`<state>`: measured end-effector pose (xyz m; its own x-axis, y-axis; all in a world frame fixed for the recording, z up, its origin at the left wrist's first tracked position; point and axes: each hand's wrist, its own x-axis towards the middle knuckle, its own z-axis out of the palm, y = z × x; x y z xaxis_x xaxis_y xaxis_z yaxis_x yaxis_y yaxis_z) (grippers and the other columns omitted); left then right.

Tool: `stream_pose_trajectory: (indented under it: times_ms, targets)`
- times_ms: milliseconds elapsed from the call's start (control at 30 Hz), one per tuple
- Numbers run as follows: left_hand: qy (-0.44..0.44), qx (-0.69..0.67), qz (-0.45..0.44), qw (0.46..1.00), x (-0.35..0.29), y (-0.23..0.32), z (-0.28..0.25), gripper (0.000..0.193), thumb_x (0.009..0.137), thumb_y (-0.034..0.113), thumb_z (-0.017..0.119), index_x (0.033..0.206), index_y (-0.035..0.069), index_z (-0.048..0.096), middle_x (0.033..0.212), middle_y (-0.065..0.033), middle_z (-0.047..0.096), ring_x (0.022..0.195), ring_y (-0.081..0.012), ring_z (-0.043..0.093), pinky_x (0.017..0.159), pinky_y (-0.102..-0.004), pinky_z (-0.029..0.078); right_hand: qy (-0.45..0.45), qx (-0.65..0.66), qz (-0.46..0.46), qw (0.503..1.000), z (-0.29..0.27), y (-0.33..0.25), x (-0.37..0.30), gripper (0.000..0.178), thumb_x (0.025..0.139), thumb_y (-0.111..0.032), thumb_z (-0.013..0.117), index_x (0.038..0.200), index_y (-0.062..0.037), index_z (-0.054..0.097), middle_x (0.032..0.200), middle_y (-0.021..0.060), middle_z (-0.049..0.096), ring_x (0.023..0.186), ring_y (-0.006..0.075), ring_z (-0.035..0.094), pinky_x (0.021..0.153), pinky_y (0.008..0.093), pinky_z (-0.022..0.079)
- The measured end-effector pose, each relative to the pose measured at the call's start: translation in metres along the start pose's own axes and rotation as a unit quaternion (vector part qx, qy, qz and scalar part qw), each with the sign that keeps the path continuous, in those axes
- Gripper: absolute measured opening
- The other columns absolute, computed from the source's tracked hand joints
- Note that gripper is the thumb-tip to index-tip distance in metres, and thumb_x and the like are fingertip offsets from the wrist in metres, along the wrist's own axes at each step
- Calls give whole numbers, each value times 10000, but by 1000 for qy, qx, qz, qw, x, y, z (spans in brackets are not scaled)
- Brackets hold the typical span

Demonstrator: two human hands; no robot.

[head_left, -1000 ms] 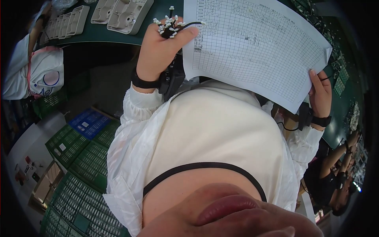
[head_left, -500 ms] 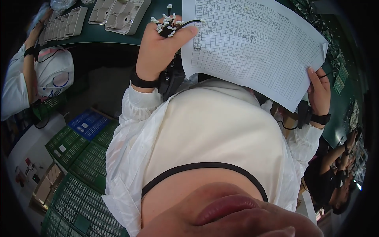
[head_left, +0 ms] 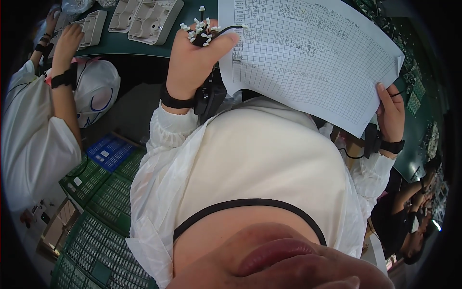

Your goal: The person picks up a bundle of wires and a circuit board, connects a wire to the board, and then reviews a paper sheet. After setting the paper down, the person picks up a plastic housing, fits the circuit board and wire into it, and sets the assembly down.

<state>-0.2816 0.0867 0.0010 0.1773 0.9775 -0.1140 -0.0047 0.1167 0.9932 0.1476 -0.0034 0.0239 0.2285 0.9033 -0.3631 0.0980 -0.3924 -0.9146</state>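
A gridded sheet (head_left: 308, 62) is held out, its left edge under the thumb of the left hand (head_left: 193, 65), its right edge pinched by the right hand (head_left: 392, 113). White-tipped black cables (head_left: 201, 36) are clasped in the left. Near left, green crates (head_left: 89, 250) are seen, contents indistinct.

The gridded sheet (head_left: 308, 62) runs off the upper edge, its marks mostly too small to read, while the left hand (head_left: 192, 65) hides part of the black cables (head_left: 202, 34) and the pale plastic housings (head_left: 153, 25) are cut off above.
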Motion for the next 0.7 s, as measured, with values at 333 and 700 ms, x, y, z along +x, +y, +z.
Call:
stream_pose_trajectory:
  times_ms: [333,700]
  targets:
    - [12,5,17,1000,12,9,-25,268,848,203,784,768,42,585,667,56,525,608,-50,429,557,-238,353,-17,-8,-9,1000,23,-21,9,296,1005,-191,615,1245,-23,653,904,-43,688,595,-24,439,507,156,295]
    - [5,-14,-1,1000,24,30,-29,223,856,192,782,802,28,641,699,48,581,629,-44,471,567,-229,373,2,-9,-18,1000,31,-44,19,314,983,-215,648,1216,-4,667,862,-35,685,572,-13,437,501,161,313]
